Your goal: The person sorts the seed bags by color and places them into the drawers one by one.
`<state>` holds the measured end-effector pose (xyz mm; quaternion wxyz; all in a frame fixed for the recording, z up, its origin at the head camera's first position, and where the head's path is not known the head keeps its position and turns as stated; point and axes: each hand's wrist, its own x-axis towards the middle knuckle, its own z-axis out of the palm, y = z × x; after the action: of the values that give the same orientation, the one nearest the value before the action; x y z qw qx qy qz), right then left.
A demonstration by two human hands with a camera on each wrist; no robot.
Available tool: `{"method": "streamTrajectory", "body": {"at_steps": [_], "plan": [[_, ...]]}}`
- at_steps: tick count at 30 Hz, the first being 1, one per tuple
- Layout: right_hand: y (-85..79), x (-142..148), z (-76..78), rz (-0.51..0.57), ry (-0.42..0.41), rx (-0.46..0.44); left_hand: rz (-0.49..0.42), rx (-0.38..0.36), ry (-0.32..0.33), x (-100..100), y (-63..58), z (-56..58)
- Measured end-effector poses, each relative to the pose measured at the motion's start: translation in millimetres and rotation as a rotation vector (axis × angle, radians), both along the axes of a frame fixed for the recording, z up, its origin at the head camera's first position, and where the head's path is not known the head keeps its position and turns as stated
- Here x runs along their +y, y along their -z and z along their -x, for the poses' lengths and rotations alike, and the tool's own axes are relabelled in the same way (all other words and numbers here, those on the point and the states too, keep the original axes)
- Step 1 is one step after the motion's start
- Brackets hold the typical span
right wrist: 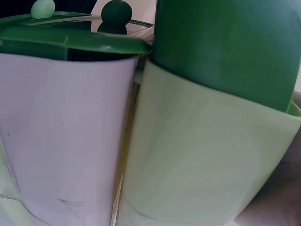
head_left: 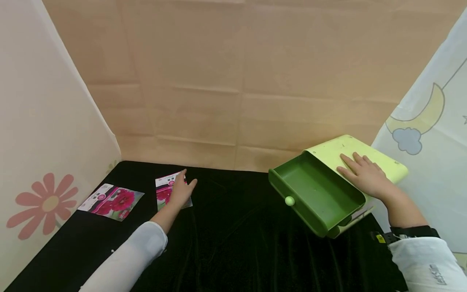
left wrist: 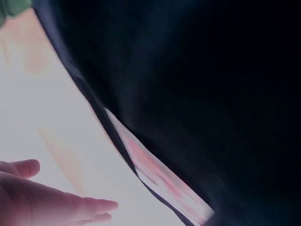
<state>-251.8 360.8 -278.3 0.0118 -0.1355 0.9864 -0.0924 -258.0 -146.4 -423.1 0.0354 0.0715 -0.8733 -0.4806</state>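
My left hand [head_left: 180,190] is over a flower-printed card [head_left: 163,196], covering part of it in the head view. In the left wrist view its straight fingers [left wrist: 91,207] and spread thumb hold nothing, and the card shows beyond them at a steep slant. My right hand [head_left: 366,174] rests with spread fingers on the pale green top of a drawer box [head_left: 328,148]. From that box a dark green drawer [head_left: 317,190] with a light green knob [head_left: 290,201] is pulled out, with nothing inside it.
A second flower-printed card [head_left: 116,202] lies further left on the black cloth [head_left: 233,243]. The right wrist view shows a pale lilac unit [right wrist: 66,136] beside the green box. Behind stands a tan paper wall [head_left: 204,81], with patterned white sheets at both sides.
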Motion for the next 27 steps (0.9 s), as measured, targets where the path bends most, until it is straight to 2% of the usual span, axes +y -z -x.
{"method": "streamTrajectory", "body": {"at_steps": [4, 8, 12, 15, 22, 27], "plan": [[-0.2, 0, -1.5, -0.003, 0.004, 0.001, 0.122, -0.055, -0.078, -24, 6.4, 2.8], [-0.5, 0, -1.8, -0.001, 0.003, 0.001, 0.157, -0.179, -0.132, -39, 16.4, 4.1], [-0.6, -1, -2.1, -0.001, 0.001, 0.0, 0.157, -0.301, -0.126, -50, 25.2, 6.7], [-0.5, 0, -2.3, -0.004, 0.001, 0.001, 0.168, -0.359, -0.129, -55, 29.9, 8.5], [-1.1, -1, -2.8, -0.005, 0.0, 0.008, 0.191, -0.428, -0.136, -60, 34.5, 11.3], [-0.2, -1, -1.2, 0.016, -0.001, 0.022, 0.267, -0.464, -0.129, -57, 34.0, 8.1]]}}
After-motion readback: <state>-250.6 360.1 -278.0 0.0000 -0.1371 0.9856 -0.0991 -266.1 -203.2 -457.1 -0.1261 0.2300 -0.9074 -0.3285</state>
